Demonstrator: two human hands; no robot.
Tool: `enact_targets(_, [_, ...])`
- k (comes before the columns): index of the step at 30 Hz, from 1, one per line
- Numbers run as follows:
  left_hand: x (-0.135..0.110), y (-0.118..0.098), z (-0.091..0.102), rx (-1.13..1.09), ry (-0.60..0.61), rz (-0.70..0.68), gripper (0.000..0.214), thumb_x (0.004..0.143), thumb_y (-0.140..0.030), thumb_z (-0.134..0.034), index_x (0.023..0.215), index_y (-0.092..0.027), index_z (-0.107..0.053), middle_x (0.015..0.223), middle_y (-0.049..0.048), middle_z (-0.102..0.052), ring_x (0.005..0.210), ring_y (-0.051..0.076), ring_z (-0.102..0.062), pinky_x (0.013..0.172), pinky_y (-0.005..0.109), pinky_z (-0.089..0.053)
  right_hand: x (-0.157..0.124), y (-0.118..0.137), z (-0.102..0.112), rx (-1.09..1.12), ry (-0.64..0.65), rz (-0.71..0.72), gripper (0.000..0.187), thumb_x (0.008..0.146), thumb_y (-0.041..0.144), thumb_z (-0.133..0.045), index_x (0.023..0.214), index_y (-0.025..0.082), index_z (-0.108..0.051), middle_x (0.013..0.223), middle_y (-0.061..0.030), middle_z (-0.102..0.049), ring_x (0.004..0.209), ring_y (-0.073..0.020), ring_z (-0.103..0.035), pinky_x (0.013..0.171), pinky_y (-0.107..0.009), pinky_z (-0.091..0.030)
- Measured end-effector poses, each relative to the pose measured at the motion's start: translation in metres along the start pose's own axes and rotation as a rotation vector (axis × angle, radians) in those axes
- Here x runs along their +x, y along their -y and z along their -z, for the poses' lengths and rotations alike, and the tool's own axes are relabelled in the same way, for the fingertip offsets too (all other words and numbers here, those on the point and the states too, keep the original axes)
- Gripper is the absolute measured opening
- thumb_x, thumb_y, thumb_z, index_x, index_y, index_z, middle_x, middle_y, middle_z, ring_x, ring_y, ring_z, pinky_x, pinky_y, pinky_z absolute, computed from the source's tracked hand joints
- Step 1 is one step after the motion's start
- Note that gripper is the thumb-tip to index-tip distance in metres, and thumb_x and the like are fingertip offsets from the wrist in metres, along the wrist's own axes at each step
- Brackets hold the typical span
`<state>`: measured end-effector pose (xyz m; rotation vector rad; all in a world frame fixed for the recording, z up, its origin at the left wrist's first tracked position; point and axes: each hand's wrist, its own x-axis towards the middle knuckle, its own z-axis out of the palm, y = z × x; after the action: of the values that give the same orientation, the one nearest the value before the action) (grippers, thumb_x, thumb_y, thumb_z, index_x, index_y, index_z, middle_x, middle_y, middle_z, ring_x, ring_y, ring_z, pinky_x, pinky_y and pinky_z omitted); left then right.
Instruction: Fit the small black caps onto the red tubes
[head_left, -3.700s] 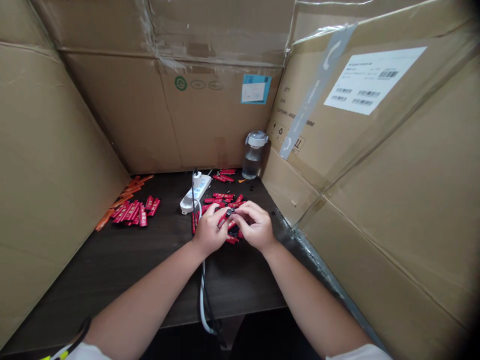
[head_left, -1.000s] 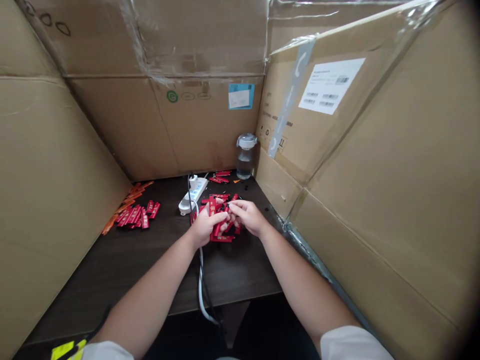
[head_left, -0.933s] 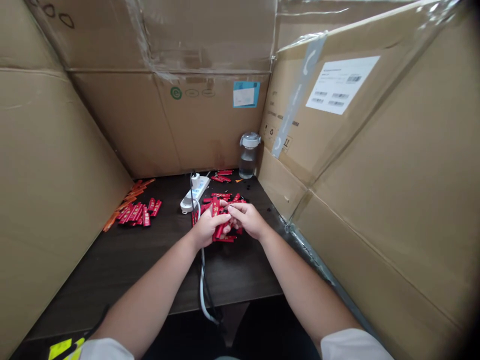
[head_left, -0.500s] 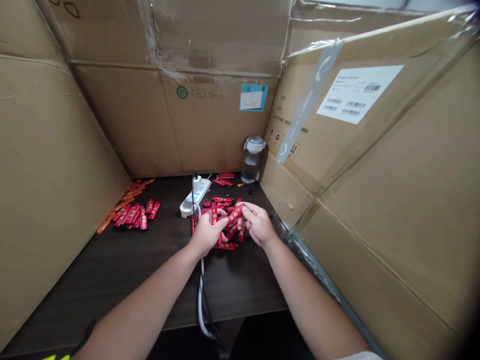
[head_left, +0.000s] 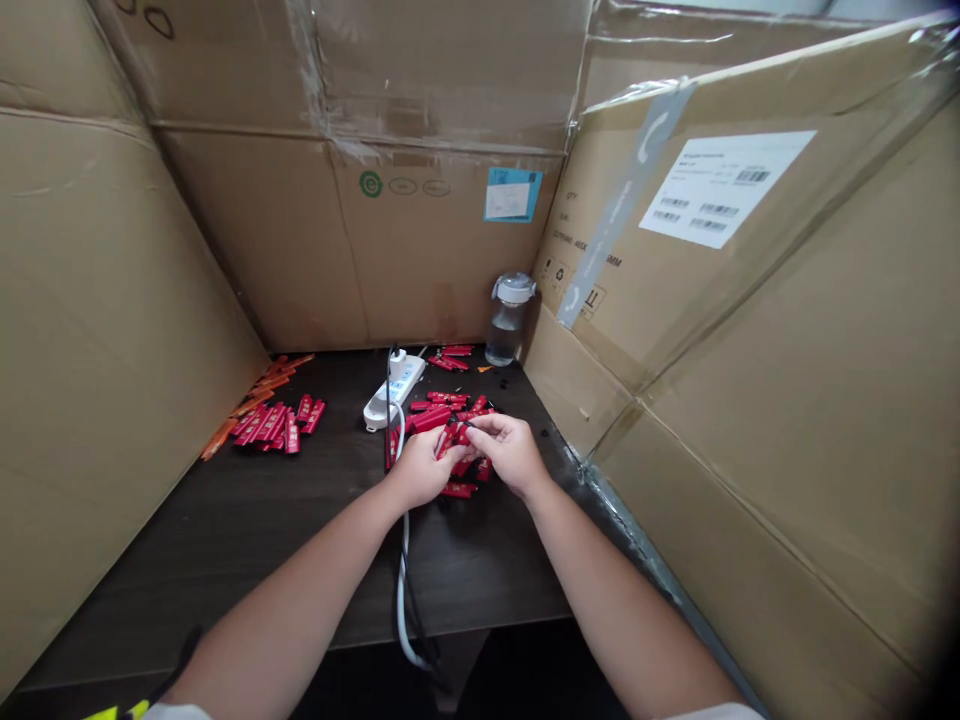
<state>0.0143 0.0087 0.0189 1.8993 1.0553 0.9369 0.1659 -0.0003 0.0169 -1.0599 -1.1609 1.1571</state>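
Note:
My left hand (head_left: 421, 468) is closed around one or two slim red pieces with gold lettering (head_left: 445, 440), upright between thumb and fingers. Close beside it, my right hand (head_left: 510, 452) pinches at the upper end of a red piece, where a small dark part shows. The fingertips hide exactly what is pinched. Under and around both hands lies a loose pile of similar red pieces (head_left: 431, 418), several with black ends.
Further left sits a group of red pieces (head_left: 266, 425) beside orange strips (head_left: 251, 400). A white power strip (head_left: 394, 392) with cables stands behind my left hand. A water bottle (head_left: 506, 325) is at the back. Cardboard boxes (head_left: 450, 260) wall in the dark table (head_left: 300, 540).
The red piece that was slanted between my hands is now lower and upright in my left hand. My right hand has moved left, its fingertips now at the top of the held pieces.

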Motion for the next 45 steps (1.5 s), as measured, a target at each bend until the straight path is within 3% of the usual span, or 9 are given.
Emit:
enact_targets(3, [0.001, 0.001, 0.001, -0.003, -0.022, 0.019, 0.017, 0.079, -0.028, -0.055, 0.086, -0.015, -0.063, 0.082, 0.0029, -0.068, 0.075, 0.017, -0.062, 0.074, 0.029, -0.048, 0.0, -0.002, 0.002, -0.129, 0.019, 0.046, 0.026, 0.07, 0.037, -0.066, 0.084, 0.016, -0.065, 0.07, -0.0049, -0.067, 0.057, -0.0174, -0.061, 0.058, -0.032, -0.051])
enact_targets(6, [0.002, 0.002, 0.0, -0.003, -0.019, 0.02, 0.018, 0.078, -0.029, -0.056, 0.086, -0.015, -0.064, 0.08, 0.0024, -0.068, 0.075, 0.017, -0.061, 0.073, 0.028, -0.047, 0.0, -0.002, 0.005, -0.411, 0.005, 0.215, 0.019, 0.078, 0.032, -0.056, 0.086, 0.017, -0.064, 0.074, -0.0052, -0.065, 0.061, -0.0165, -0.058, 0.059, -0.029, -0.047])
enact_targets(10, [0.002, 0.001, -0.001, -0.017, 0.018, 0.0, 0.017, 0.079, -0.03, -0.054, 0.079, -0.015, -0.062, 0.069, -0.0002, -0.062, 0.064, 0.014, -0.057, 0.066, 0.026, -0.046, -0.001, 0.002, 0.009, -0.651, 0.129, 0.342, 0.017, 0.086, 0.024, -0.041, 0.081, 0.018, -0.057, 0.068, -0.0018, -0.059, 0.061, -0.0143, -0.052, 0.06, -0.026, -0.041])
enact_targets(18, [0.002, -0.014, -0.005, -0.05, 0.126, 0.073, 0.018, 0.075, -0.028, -0.056, 0.062, -0.016, -0.051, 0.053, -0.0036, -0.051, 0.048, 0.009, -0.048, 0.047, 0.019, -0.04, 0.007, -0.01, 0.016, -0.807, 0.098, 0.406, 0.023, 0.081, 0.018, -0.036, 0.058, 0.022, -0.034, 0.051, 0.0025, -0.041, 0.05, -0.0128, -0.04, 0.054, -0.025, -0.031])
enact_targets(25, [0.006, -0.022, -0.008, -0.075, 0.186, 0.167, 0.009, 0.074, -0.019, -0.055, 0.066, -0.016, -0.054, 0.046, -0.0053, -0.05, 0.032, 0.006, -0.04, 0.033, 0.017, -0.031, 0.011, -0.012, 0.014, -0.818, 0.004, 0.236, 0.03, 0.082, 0.016, -0.034, 0.053, 0.021, -0.039, 0.051, 0.0001, -0.047, 0.052, -0.0137, -0.045, 0.054, -0.024, -0.033])
enact_targets(30, [0.016, -0.021, -0.006, 0.017, 0.273, 0.227, 0.007, 0.072, -0.017, -0.054, 0.065, -0.016, -0.054, 0.046, -0.0041, -0.052, 0.029, 0.008, -0.043, 0.029, 0.018, -0.03, 0.017, -0.012, 0.017, -0.877, 0.04, 0.14, 0.029, 0.082, 0.018, -0.039, 0.053, 0.02, -0.044, 0.053, -0.0009, -0.052, 0.054, -0.0137, -0.046, 0.053, -0.024, -0.031])
enact_targets(36, [0.041, -0.03, -0.005, -0.011, 0.356, 0.338, 0.011, 0.069, -0.02, -0.06, 0.064, -0.017, -0.051, 0.043, -0.0044, -0.05, 0.029, 0.008, -0.041, 0.029, 0.019, -0.032, 0.027, -0.016, 0.028, -0.664, -0.058, 0.081, 0.028, 0.082, 0.023, -0.041, 0.056, 0.018, -0.05, 0.048, 0.0011, -0.05, 0.05, -0.0127, -0.048, 0.05, -0.022, -0.031])
enact_targets(40, [0.051, -0.026, -0.01, -0.072, 0.307, 0.368, 0.015, 0.071, -0.025, -0.062, 0.066, -0.017, -0.051, 0.043, -0.0049, -0.048, 0.03, 0.008, -0.04, 0.03, 0.018, -0.033, 0.031, -0.015, 0.036, -0.603, -0.133, 0.01, 0.037, 0.084, 0.037, -0.04, 0.054, 0.019, -0.049, 0.04, 0.0034, -0.039, 0.04, -0.011, -0.04, 0.045, -0.022, -0.027])
enact_targets(45, [0.04, -0.016, -0.019, -0.222, 0.12, 0.293, 0.017, 0.073, -0.029, -0.063, 0.078, -0.017, -0.052, 0.044, -0.0069, -0.047, 0.031, 0.008, -0.042, 0.03, 0.018, -0.032, 0.025, -0.008, 0.036, -0.577, -0.186, 0.187, 0.024, 0.08, 0.034, -0.047, 0.068, 0.017, -0.059, 0.054, 0.0011, -0.05, 0.051, -0.0116, -0.044, 0.051, -0.021, -0.033])
